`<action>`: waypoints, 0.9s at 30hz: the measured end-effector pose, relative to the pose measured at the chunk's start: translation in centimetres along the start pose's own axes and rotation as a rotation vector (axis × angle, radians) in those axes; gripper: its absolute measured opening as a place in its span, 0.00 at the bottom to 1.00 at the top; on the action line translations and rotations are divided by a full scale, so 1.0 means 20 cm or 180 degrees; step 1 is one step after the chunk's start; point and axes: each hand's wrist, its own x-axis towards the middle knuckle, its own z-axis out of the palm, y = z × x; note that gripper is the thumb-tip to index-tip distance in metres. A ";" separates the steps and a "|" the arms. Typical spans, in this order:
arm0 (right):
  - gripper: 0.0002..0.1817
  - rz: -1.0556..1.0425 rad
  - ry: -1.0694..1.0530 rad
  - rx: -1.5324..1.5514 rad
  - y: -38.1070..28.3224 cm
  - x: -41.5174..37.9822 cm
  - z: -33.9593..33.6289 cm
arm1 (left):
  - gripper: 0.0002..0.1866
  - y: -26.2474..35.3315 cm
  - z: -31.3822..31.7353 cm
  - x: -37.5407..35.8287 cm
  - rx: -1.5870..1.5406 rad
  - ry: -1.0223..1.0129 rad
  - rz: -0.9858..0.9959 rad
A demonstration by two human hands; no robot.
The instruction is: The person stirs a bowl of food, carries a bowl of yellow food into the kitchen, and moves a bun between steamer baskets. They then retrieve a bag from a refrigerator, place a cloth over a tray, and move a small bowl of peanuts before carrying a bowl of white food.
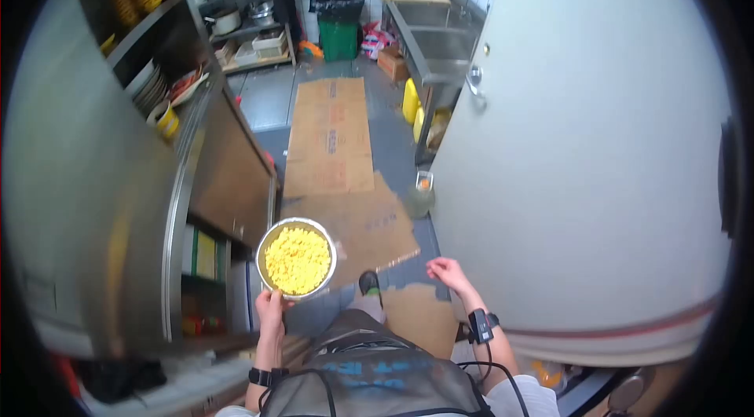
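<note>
One bowl (297,258) above left-hand (272,308) grip, rim pinched.

Flattened cardboard (330,138) covers the floor toward a green bin (338,36), beside a steel sink (440,44).

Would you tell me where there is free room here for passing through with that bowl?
The cardboard aisle between the steel counter and the white door lies bare. The shelves are crowded with dishes.
</note>
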 end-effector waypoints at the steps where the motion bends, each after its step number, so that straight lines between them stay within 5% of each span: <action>1: 0.09 0.0149 0.0071 0.0091 -0.02 0.09 -0.07 | 0.09 0.06 0.08 0.13 -0.0035 -0.0041 0.0049; 6: 0.09 0.0823 0.0452 0.0248 -0.11 0.54 -0.48 | 0.09 0.38 0.57 0.72 -0.0015 0.0092 0.0051; 13: 0.10 0.1248 0.0732 0.0450 -0.33 1.14 -0.57 | 0.09 0.64 0.90 1.57 -0.0293 0.0018 0.0040; 27: 0.10 0.1080 -0.0708 0.0047 -1.41 3.53 -0.41 | 0.10 1.12 1.38 2.86 -0.0223 0.1026 -0.0090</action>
